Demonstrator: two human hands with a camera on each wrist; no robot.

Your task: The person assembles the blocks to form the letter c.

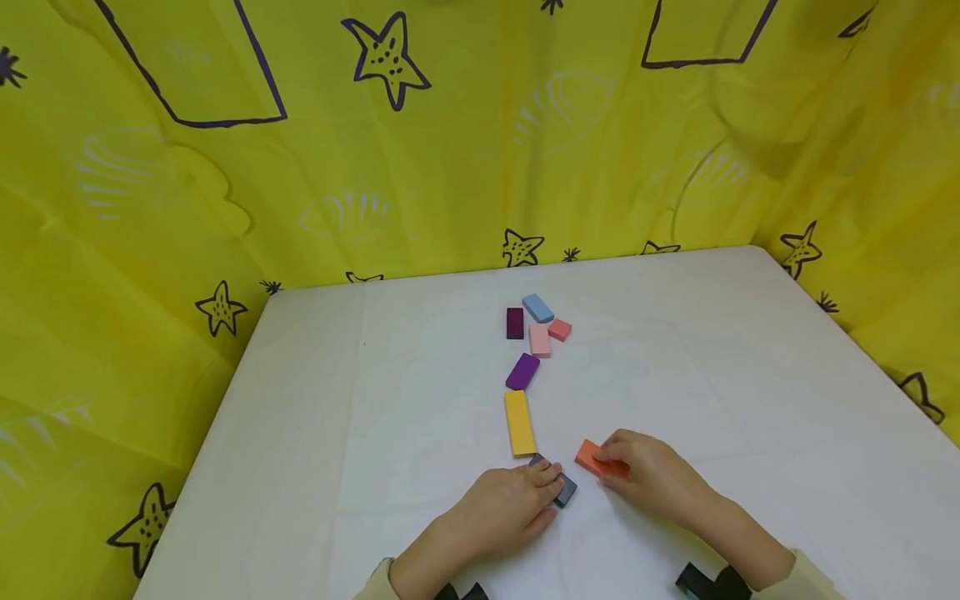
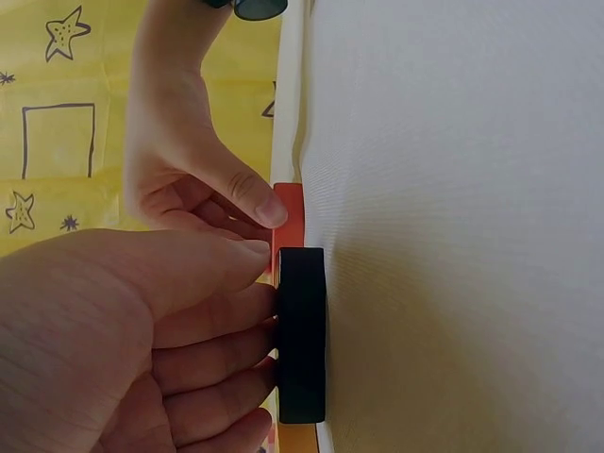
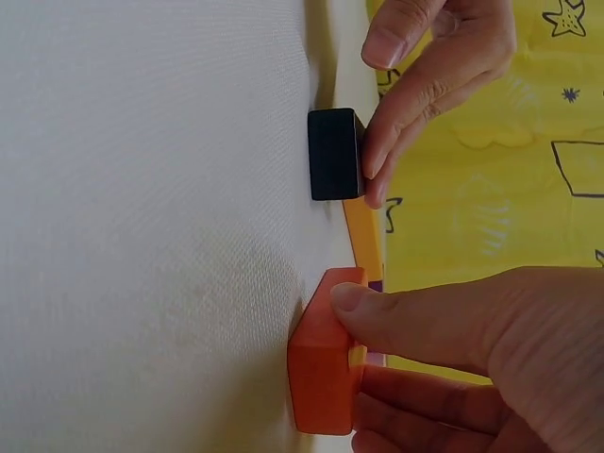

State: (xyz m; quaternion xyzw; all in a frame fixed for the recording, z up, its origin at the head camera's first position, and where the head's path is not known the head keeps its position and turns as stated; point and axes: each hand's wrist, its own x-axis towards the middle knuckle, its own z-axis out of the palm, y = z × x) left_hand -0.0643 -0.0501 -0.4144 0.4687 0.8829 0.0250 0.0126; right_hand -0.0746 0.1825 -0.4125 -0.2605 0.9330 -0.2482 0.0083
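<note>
In the head view my left hand (image 1: 504, 510) rests its fingertips on a dark grey block (image 1: 567, 492) lying on the table. The left wrist view has these fingers fairly straight along the top of the dark block (image 2: 302, 340), with the thumb off it. To the right, my right hand (image 1: 651, 472) pinches an orange block (image 1: 587, 454) between thumb and fingers, low at the table surface. That orange block (image 3: 326, 377) shows a slanted end in the right wrist view. A long yellow block (image 1: 520, 425) lies just beyond the grey one, end close to its far corner.
Farther back lie a purple block (image 1: 522, 372), a pink block (image 1: 540, 341), a small coral block (image 1: 560, 330), a dark maroon block (image 1: 514, 323) and a light blue block (image 1: 537, 308). A white cloth covers the table (image 1: 420, 358). Yellow patterned curtains (image 1: 450, 167) hang around it.
</note>
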